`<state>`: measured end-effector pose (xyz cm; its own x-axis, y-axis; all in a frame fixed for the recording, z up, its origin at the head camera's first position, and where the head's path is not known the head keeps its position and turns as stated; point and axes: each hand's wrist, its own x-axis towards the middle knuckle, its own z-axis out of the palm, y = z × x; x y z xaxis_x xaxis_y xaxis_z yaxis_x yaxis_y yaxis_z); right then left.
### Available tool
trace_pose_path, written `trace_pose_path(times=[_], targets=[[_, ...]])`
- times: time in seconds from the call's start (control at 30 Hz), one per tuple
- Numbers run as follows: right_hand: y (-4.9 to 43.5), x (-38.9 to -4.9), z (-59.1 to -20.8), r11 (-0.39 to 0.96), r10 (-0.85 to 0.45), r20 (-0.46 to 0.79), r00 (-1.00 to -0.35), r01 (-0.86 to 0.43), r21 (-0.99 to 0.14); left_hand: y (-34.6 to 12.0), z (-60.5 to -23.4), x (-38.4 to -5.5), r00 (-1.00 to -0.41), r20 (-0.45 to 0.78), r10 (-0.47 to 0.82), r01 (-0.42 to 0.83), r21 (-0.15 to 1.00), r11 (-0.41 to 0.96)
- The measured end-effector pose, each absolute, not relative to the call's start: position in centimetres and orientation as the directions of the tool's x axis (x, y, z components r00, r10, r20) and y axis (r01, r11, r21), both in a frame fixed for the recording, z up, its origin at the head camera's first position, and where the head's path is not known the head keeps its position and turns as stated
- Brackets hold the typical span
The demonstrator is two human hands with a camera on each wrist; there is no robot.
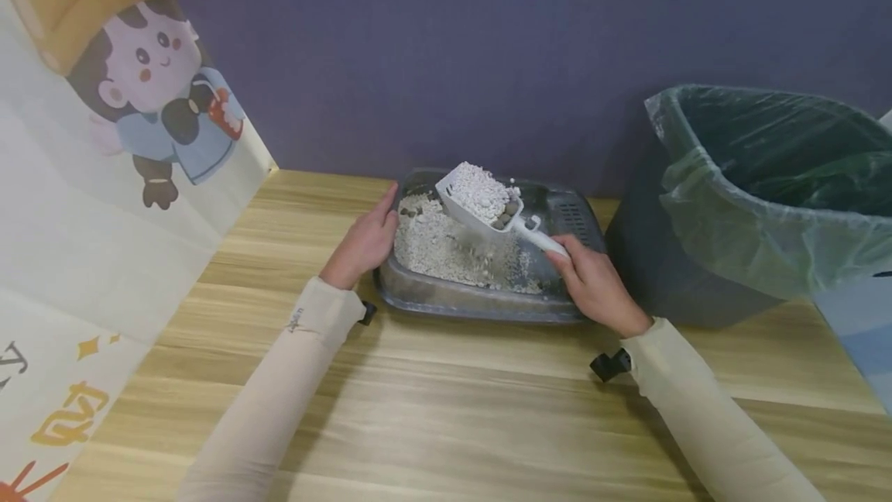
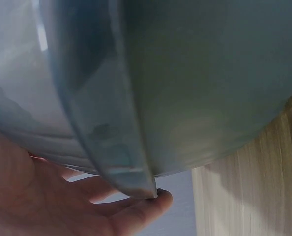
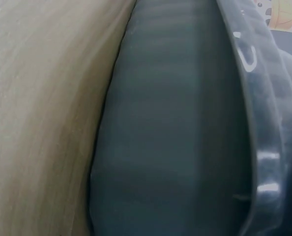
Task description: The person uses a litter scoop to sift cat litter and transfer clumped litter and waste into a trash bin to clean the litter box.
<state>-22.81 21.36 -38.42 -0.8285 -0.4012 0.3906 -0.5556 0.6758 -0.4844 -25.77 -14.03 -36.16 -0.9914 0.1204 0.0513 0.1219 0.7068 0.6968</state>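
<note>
A grey litter box with pale granular litter inside stands on the wooden table. My right hand grips the handle of a white litter scoop above the box. White litter and several darker clumps fill the scoop, and loose grains fall from beneath it. At the box's left end, my left hand rests against the rim with its fingers extended. The left wrist view shows those fingers touching the rim's lip from outside. In the right wrist view, the box's side hides the scoop.
Right of the box stands a dark trash bin lined with a clear plastic bag. A dark blue panel rises behind the table. On the left is a pale wall with a cartoon figure.
</note>
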Motion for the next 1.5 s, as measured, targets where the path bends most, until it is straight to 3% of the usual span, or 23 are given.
trace_pose_path(times=[0.23,0.77,1.1,1.5], targets=[[21.17,-22.78,-38.45,0.723,-0.351,0.439,-0.827,-0.538,-0.434,-14.01,-36.05,-25.93,-0.991,0.057,0.122,0.127,0.689,0.714],[20.83,-22.47,-38.12,0.762,-0.258,0.437,-0.861,-0.460,-0.455,-13.88,-35.83,-25.97,-0.991,0.061,0.123,0.131,0.691,0.711],[21.07,-22.43,-38.50,0.730,-0.331,0.337,-0.881,-0.466,-0.500,-13.99,-36.15,-25.81,-0.992,0.054,0.111,0.117,0.688,0.716],[20.95,-22.18,-38.54,0.727,-0.291,0.366,-0.884,-0.453,-0.516,-13.91,-36.30,-25.76,-0.993,0.045,0.105,0.106,0.705,0.701]])
